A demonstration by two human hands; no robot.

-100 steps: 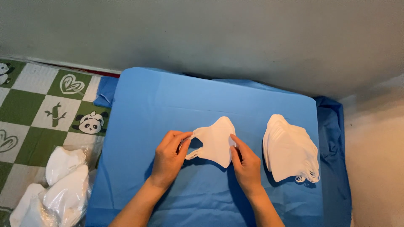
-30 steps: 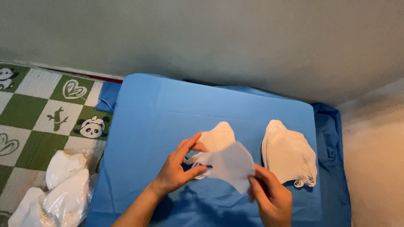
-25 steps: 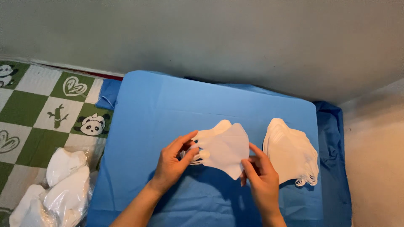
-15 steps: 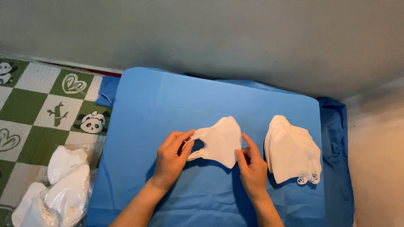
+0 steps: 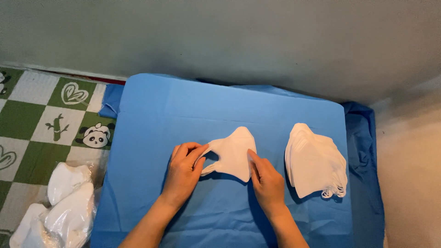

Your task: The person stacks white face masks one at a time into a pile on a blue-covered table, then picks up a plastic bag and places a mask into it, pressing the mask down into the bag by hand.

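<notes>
— Where the fingers meet the cloth, what is the left hand (image 5: 183,171) doing?

— It lies palm down on the blue cloth (image 5: 183,110), fingers bent and pinching the ear loop at the 9 o'clock edge of a folded white mask (image 5: 233,154). The loop is drawn out a little from the mask's body, and the hand is closed on it, not slack.

— And the right hand (image 5: 266,180)?

— It lies at about 5 o'clock from the mask, fingers stretched out flat and pressing on the mask's lower right edge. It grips nothing; it only holds the mask down against the cloth.

— Where does the mask sit?

— Flat on the cloth, near the middle, between the two hands, its pointed top toward 12 o'clock.

— What lies farther out?

— At 3 o'clock from the mask, just beside the right hand but apart from it, there is a stack of white masks (image 5: 315,160), their ear loops bunched at the stack's lower right corner. Well off at 8 o'clock, beyond the cloth's edge, clear plastic bags of white masks (image 5: 64,206) rest on a green and white checked mat (image 5: 27,133) printed with a panda, bamboo and hearts. A grey wall (image 5: 229,41) runs along 12 o'clock.
</notes>
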